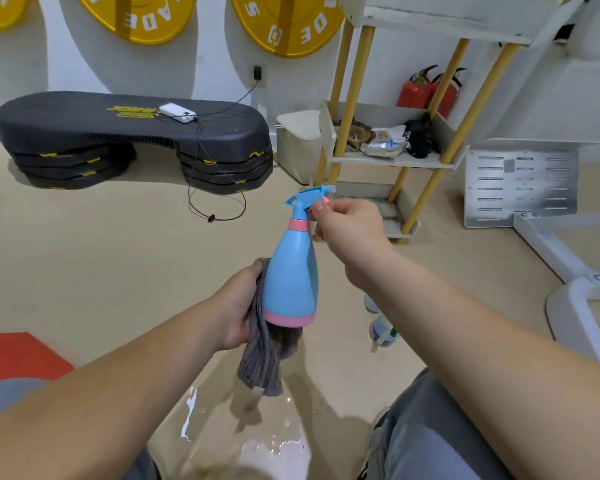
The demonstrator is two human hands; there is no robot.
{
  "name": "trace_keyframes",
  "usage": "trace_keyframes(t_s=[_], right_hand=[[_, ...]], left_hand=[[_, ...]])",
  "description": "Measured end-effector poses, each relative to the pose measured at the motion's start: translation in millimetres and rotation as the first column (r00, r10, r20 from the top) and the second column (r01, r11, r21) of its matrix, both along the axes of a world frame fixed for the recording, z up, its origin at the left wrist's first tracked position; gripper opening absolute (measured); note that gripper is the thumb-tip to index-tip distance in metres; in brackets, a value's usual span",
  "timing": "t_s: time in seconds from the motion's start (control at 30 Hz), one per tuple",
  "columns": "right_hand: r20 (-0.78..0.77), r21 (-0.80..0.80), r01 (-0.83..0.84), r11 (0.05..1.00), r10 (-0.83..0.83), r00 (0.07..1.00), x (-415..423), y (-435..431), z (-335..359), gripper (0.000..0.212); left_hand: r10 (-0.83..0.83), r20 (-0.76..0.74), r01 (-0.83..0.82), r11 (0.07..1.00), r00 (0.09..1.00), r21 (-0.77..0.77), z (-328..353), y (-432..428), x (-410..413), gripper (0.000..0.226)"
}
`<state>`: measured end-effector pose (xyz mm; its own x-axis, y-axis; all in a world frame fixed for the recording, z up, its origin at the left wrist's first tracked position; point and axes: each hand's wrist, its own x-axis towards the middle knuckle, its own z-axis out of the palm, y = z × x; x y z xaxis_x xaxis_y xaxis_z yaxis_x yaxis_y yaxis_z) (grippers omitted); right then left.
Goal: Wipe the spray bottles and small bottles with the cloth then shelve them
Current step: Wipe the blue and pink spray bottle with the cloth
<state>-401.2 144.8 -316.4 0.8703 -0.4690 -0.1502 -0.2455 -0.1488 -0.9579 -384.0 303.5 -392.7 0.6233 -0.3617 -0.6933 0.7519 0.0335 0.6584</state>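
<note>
Spray bottle [291,271], frame centre: long axis upright; right hand [347,226] pinches its trigger head, left hand [238,306] clasps cloth [262,355] against its base (shelf [392,161] upper right).

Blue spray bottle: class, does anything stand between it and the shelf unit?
Nothing visible does. The bottle, held at its trigger by the right hand, has open floor between it and the shelf unit beyond.

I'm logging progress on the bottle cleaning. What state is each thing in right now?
Spray bottle: held upright in the air, by its trigger head.
Cloth: bunched against the bottle's base, hanging down.
Right hand: pinching the trigger.
Left hand: gripping the cloth.
Small bottles: on the floor.
Shelf: middle tier cluttered.
Floor: wet patch.
</note>
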Motion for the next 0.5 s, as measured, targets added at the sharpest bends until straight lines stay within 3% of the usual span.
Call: trace_keyframes(t_s=[0.1,0.17,0.27,0.43,0.5], right_hand=[[0.045,-0.018,0.054,0.998,-0.053,0.998,0,8,5,0.025],[0.054,-0.04,0.056,0.998,-0.054,0.997,-1,10,5,0.028],[0.015,-0.06,0.012,0.998,-0.012,1.0,-6,9,3,0.031],[-0.045,-0.143,-0.065,0.988,0.059,0.997,-12,1,3,0.024],[-0.058,-0.143,-0.047,0.989,0.04,0.998,-11,1,4,0.022]], left_hand=[[0.004,-0.028,-0.009,0.987,1.0,-0.163,12,6,-3,0.031],[0.017,-0.032,-0.023,0.983,0.999,-0.184,19,9,-3,0.033],[0.053,0.039,-0.05,0.996,0.998,-0.076,18,13,3,0.036],[-0.091,0.088,0.081,0.991,0.992,0.108,16,19,3,0.033],[-0.139,0.2,0.088,0.966,0.97,0.244,11,17,2,0.037]])
